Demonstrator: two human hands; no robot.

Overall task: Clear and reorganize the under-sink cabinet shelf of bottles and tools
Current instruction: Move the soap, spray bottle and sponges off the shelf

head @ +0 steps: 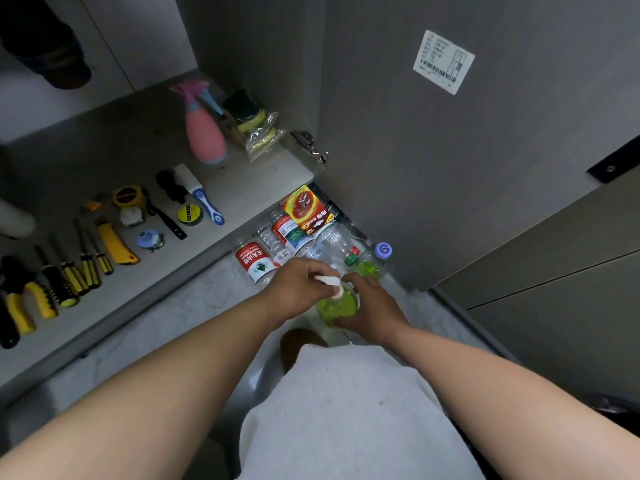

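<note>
**Green pump bottle in both hands over the floor pile — spill/knock risk**

Risks (judgement):
- The left hand (298,285) is curled over the white pump head (329,280). If it presses down while lifting, the pump could squirt onto the floor (194,306) or the person's clothes.
- Carrying by the pump alone could unscrew or pull the top off. The body grip should take the weight.
- The bottle is very close to the clear water bottles (277,244) lying on the floor and touching or just beside a 2nd green bottle w/ purple cap (372,266). A careless swing would likely set the lying ones rolling.
- The cabinet door (450,168) stands open on the right — an elbow could bump it.
- The cabinet shelf (242,188) has tools laid in rows, e.g. screwdrivers (83,261) and a yellow utility knife (116,245), so a bottle set down there may scatter them.

The task's thing: the green pump bottle (338,306) has a translucent, bright green body and a white pump, and is roughly upright. It sits low in front of the person, near the bottle pile and well apart from the pink spray bottle (204,133) up on the shelf. The right hand (372,306) wraps the body w/ curled fingers. Cannot tell if its base touches the floor, since the hands hide it. Fill level is unclear.
</note>
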